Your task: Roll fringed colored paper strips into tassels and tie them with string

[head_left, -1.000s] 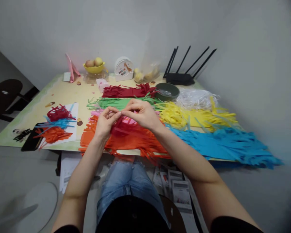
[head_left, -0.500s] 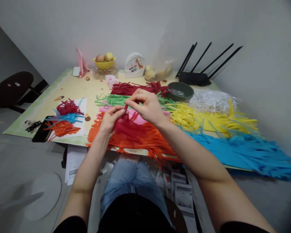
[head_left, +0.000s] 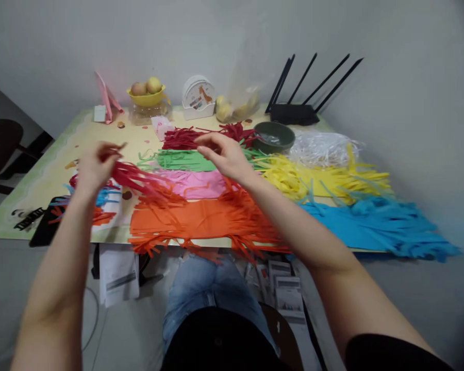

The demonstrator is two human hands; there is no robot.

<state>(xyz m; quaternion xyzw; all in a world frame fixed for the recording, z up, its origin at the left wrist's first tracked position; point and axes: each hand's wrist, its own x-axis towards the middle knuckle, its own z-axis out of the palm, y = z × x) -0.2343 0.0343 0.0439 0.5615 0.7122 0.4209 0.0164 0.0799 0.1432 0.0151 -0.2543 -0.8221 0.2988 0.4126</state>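
Observation:
My left hand [head_left: 93, 167], somewhat blurred, is closed on a red fringed tassel [head_left: 143, 180] whose strips trail to the right. Below that hand are small red, blue and orange tassels [head_left: 104, 215] on a white sheet, partly covered by my forearm. Over the green fringed sheet [head_left: 185, 159] hovers my right hand [head_left: 228, 157], thumb and fingers apart and nothing visible between them. Dark red fringed strips [head_left: 181, 138] lie just behind it. Nearer to me are a pink sheet [head_left: 197, 184] and an orange fringed sheet [head_left: 189, 219].
Yellow [head_left: 328, 186] and blue fringed sheets [head_left: 344, 222] spread to the right. A dark bowl [head_left: 274, 136], white shredded strips [head_left: 320, 148] and a black router [head_left: 294, 114] stand behind. A yellow fruit bowl [head_left: 147, 98] and coaster holder [head_left: 198, 109] are by the wall. A phone [head_left: 42, 232] lies left.
My hands have parted. The left has swung left with the red tassel; the right has let go of it and stays over the sheets. The view has shifted slightly.

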